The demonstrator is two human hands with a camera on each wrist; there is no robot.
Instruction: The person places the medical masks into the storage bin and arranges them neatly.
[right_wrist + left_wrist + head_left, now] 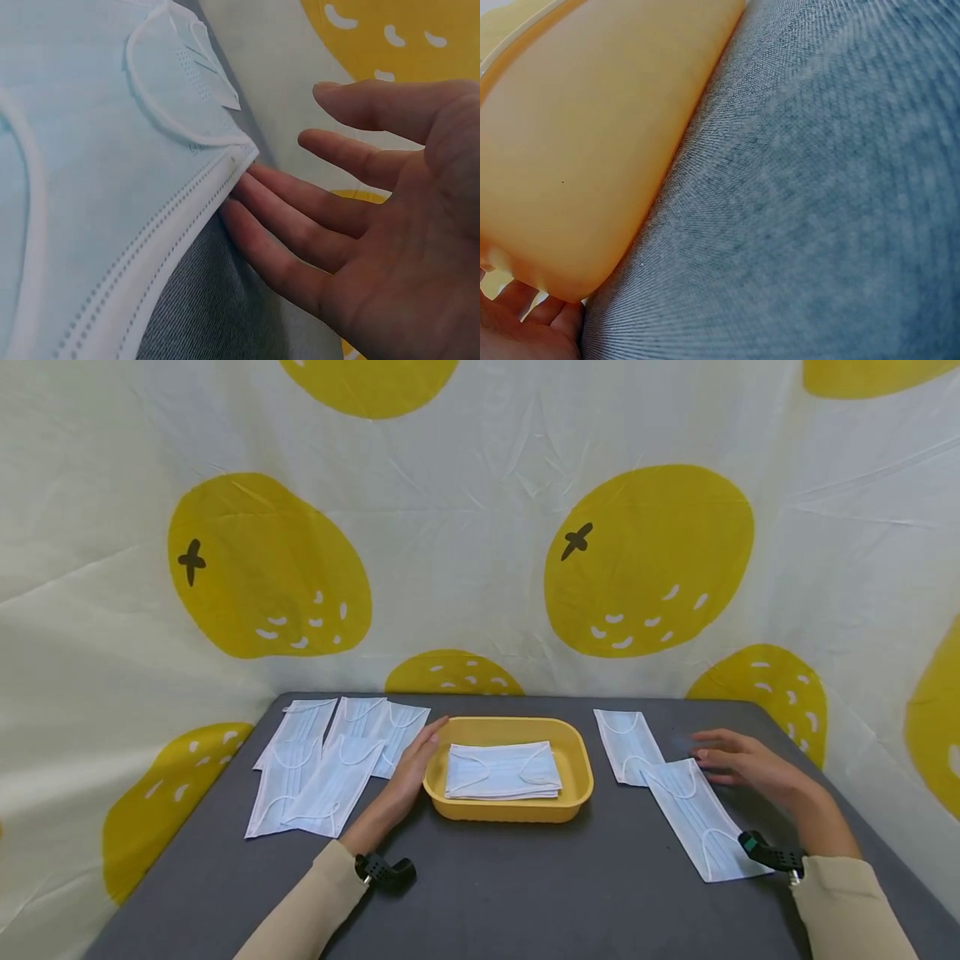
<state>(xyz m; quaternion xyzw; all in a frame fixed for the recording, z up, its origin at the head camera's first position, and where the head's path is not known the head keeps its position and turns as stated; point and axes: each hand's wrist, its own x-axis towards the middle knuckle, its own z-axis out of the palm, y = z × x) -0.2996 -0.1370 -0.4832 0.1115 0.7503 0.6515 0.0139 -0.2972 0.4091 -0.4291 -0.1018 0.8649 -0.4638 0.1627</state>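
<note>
A yellow plastic basket (510, 811) stands mid-table with a small stack of pale blue face masks (504, 772) inside it. My left hand (411, 767) rests along the basket's left side, its fingers extended against the wall. In the left wrist view the fingers (544, 311) show at the basket's lower corner. To the right, my right hand (742, 766) hovers with spread fingers beside a face mask (693, 818). The right wrist view has its fingertips right at the corner of that mask (97, 187), thumb held apart. A second mask (628, 745) lies partly under it.
Several face masks (322, 777) overlap at the left of the dark grey table (510, 893). Behind the table's far edge hangs a pale curtain (465, 552) with yellow fruit prints. Each wrist wears a black camera band.
</note>
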